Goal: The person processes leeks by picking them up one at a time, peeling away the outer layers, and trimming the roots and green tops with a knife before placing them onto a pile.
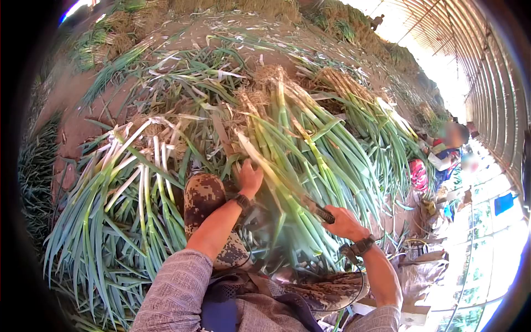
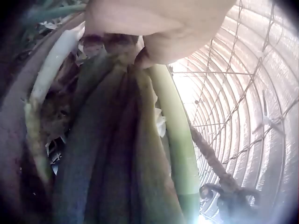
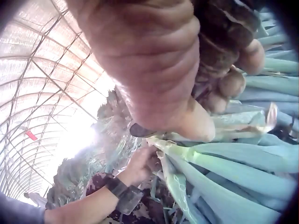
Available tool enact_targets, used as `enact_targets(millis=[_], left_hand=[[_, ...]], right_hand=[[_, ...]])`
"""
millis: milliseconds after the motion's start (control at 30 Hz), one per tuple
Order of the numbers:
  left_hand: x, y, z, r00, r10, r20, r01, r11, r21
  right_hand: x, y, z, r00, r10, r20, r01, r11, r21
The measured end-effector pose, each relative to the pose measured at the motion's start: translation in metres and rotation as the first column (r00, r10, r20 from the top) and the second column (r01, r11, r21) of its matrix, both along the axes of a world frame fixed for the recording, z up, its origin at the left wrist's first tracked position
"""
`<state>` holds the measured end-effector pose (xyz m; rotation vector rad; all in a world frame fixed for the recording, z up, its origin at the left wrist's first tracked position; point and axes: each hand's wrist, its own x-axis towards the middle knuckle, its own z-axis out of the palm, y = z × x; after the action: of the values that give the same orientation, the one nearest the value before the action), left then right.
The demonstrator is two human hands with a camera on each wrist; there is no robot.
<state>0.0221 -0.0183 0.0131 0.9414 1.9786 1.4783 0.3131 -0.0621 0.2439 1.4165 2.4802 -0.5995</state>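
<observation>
My left hand point(image 1: 250, 178) is curled at the near side of a pale green-onion stalk point(image 1: 251, 148). In the left wrist view, its fingertips pinch the narrow end of green-onion leaves point(image 2: 154, 140), which fan out below. My right hand point(image 1: 347, 224) grips a dark-handled tool point(image 1: 322, 214) over the leaves; its thin front part runs toward the upper left. In the right wrist view, the thumb point(image 3: 198, 123) lies over a leaf joint, with the other fingers curled. A large heap of green onions point(image 1: 337, 144) with roots pointing away lies beyond both hands.
To the left lies another pile of green onions point(image 1: 105, 205). Camouflage-clad knees point(image 1: 204, 202) frame the work close by. Loose leaves litter the dirt floor point(image 1: 185, 33). Another person point(image 1: 442, 155) sits at the right, below the curved greenhouse wall point(image 1: 495, 94).
</observation>
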Motion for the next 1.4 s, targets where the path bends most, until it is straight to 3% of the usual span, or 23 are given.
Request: enact_targets(millis=[33,100,133,200,367,433,467,500,567,633,667,800,900,1133,1200,1333,1400], left_hand=[[-0.003,0.001,0.001,1.000,0.001,-0.004,-0.001,1.000,0.004],[-0.007,0.004,0.002,0.976,-0.039,0.216,0.020,0.996,0.089],[-0.008,0.007,0.002,0.976,-0.041,0.214,0.022,0.996,0.091],[-0.014,0.021,0.003,0.872,0.101,0.479,-0.152,0.986,0.069],[-0.028,0.036,0.024,0.776,0.141,0.615,-0.219,0.974,0.052],[-0.034,0.030,0.045,0.549,-0.108,0.829,-0.008,0.991,0.135],[-0.032,0.026,0.047,0.468,-0.221,0.856,0.059,0.974,0.219],[-0.028,0.021,0.053,0.472,-0.228,0.852,0.062,0.972,0.226],[-0.010,0.005,0.075,0.522,-0.422,0.741,0.253,0.906,0.338],[0.007,-0.007,0.083,0.460,-0.491,0.740,0.303,0.870,0.389],[0.010,-0.011,0.085,0.444,-0.563,0.696,0.360,0.824,0.437],[0.022,-0.024,0.103,0.443,-0.636,0.632,0.420,0.770,0.480],[0.021,-0.028,0.105,0.426,-0.636,0.644,0.409,0.770,0.490],[0.017,-0.022,0.086,0.406,-0.627,0.665,0.419,0.774,0.475],[0.021,-0.019,0.084,0.415,-0.610,0.676,0.296,0.792,0.533],[0.013,-0.013,0.064,0.403,-0.615,0.677,0.303,0.788,0.536],[0.009,-0.008,0.063,0.319,-0.615,0.721,0.287,0.788,0.545]], right_hand=[[0.000,-0.001,-0.001,1.000,-0.024,-0.007,0.024,1.000,-0.018],[-0.001,-0.003,-0.001,1.000,-0.023,-0.012,0.023,1.000,-0.002],[-0.001,-0.002,-0.001,1.000,-0.012,-0.013,0.012,1.000,0.001],[-0.002,-0.001,0.000,1.000,-0.001,-0.014,0.002,1.000,0.009],[0.002,0.002,-0.003,0.993,0.048,-0.107,-0.041,0.997,0.066],[-0.001,0.006,-0.001,0.992,0.062,-0.112,-0.053,0.995,0.083],[-0.004,0.008,0.000,0.986,0.051,-0.156,-0.032,0.992,0.118],[-0.007,0.010,0.002,0.979,0.040,-0.201,-0.009,0.988,0.151],[-0.021,0.012,0.014,0.987,-0.025,-0.159,0.050,0.987,0.153],[-0.026,0.017,0.013,0.947,0.130,-0.293,-0.014,0.930,0.367],[-0.029,0.018,0.017,0.939,0.183,-0.291,-0.067,0.927,0.369],[-0.037,0.031,0.019,0.961,0.134,-0.240,-0.005,0.880,0.474],[-0.043,0.031,0.024,0.944,0.236,-0.231,-0.104,0.876,0.470],[-0.057,0.031,0.035,0.946,0.209,-0.249,-0.071,0.881,0.468],[-0.057,0.038,0.037,0.957,0.203,-0.206,-0.091,0.888,0.450],[-0.060,0.032,0.042,0.950,0.221,-0.219,-0.107,0.892,0.439],[-0.058,0.038,0.038,0.939,0.229,-0.256,-0.093,0.887,0.453]])
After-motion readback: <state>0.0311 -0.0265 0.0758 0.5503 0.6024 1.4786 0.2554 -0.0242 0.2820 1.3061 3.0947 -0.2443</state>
